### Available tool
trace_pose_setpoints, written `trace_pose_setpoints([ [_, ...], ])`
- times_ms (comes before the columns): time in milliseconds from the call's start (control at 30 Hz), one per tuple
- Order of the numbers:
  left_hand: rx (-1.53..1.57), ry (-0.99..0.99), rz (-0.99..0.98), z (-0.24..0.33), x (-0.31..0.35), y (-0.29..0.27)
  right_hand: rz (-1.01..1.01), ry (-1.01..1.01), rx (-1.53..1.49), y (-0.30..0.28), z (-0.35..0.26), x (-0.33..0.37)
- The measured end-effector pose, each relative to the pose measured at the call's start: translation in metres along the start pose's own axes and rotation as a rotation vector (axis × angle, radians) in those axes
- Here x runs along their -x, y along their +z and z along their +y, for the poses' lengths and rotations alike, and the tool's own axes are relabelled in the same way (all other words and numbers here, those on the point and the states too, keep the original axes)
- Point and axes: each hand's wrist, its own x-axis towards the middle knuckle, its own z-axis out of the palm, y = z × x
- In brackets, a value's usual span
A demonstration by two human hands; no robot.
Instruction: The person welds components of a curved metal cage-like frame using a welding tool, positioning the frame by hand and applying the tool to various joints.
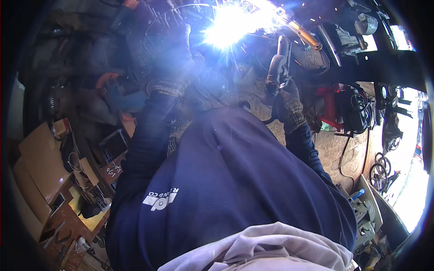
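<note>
A blinding white welding arc point(228, 28) burns at the top centre and throws sparks; its glare hides the metal under it. My right hand point(291, 101), in a knitted work glove, is closed round the lower end of a grey welding electrode holder point(280, 61), which stands nearly upright just right of the glare. A dark cable drops from below this hand. My left hand point(181, 65), also gloved, is left of the arc in bluish haze. One finger points upward and the thumb sits apart; the other fingers are lost in glare, so any hold is hidden.
An orange-handled tool point(306, 37) lies right of the arc. Farther right are a red stand point(330, 108) and a black coil of cable point(357, 108). Cardboard sheets point(43, 158) lean at left above a brown metal surface with scraps. A blue-and-orange machine point(120, 92) sits beside my left forearm.
</note>
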Motion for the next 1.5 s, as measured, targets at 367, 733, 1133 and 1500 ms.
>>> trace_pose_setpoints([
  [367, 0.05, 0.002, 0.067, 0.002, 0.0, 0.018, -0.03, -0.102, -0.404, -0.018, 0.032, -0.008],
  [733, -0.009, 0.098, 0.167, -0.009, -0.006, 0.029, -0.056, 0.004, -0.477, -0.008, 0.022, 0.002],
  [1133, -0.053, 0.06, 0.105, -0.01, -0.007, 0.028, -0.069, -0.014, -0.448, -0.017, 0.039, -0.005],
  [1500, -0.025, 0.032, 0.004, 0.002, -0.009, 0.013, -0.035, -0.005, -0.483, -0.018, 0.032, -0.006],
])
